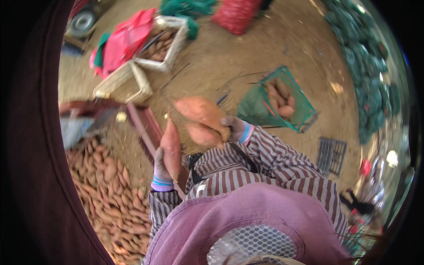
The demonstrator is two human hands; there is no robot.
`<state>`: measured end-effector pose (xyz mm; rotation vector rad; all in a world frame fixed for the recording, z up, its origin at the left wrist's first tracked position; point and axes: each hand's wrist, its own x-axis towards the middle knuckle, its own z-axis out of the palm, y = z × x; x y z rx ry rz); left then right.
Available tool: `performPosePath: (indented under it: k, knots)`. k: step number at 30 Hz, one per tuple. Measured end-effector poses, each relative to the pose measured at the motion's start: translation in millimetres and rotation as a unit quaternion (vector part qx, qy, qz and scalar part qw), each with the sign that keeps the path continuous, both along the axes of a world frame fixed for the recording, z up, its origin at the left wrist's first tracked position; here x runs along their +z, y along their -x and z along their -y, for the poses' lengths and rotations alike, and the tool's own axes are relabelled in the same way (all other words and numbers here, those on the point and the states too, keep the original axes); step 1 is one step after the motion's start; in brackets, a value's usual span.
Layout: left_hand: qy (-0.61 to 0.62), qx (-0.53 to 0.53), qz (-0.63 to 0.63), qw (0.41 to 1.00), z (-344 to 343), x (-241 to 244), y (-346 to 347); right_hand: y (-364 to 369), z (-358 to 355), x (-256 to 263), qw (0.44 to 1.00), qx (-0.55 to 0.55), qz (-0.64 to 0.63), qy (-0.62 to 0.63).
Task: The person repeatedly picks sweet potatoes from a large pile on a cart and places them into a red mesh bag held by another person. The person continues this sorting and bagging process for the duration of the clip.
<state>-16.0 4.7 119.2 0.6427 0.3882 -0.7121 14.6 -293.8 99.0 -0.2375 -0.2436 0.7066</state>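
Observation:
My left hand (162, 167), in a pale glove with a striped cuff, is wrapped around one slender sweet potato (171, 149) held upright. My right hand (237, 127), gloved too, grips a large sweet potato (200, 111). A smaller sweet potato (202, 134) lies right against the large one, at the same hand. Beyond the right hand stands a green mesh bag (251, 104), its mouth spread wide, with several sweet potatoes (280, 97) inside. To the left of my left hand spreads a heap of sweet potatoes (112, 195).
A reddish metal beam (142, 129) runs between me and the heap. Ahead are a pale crate (180, 43) of sweet potatoes, another crate (119, 84), pink sacking (127, 39) and a full red mesh sack (237, 15). Stacked green sacks (364, 73) and a black plastic grate (331, 155) are on the right.

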Motion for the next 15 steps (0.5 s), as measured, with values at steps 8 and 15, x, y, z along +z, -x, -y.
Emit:
performPosePath:
  k: [8,15]
  knots:
    - [0.017,-0.279,-0.024,0.96,232.1,-23.2,-118.4,98.7,218.7,-42.2,0.893,-0.388,-0.138,0.184]
    - [-0.221,-0.14,-0.115,0.958,423.9,-109.0,-110.5,102.8,309.4,31.3,0.768,-0.44,-0.076,0.459]
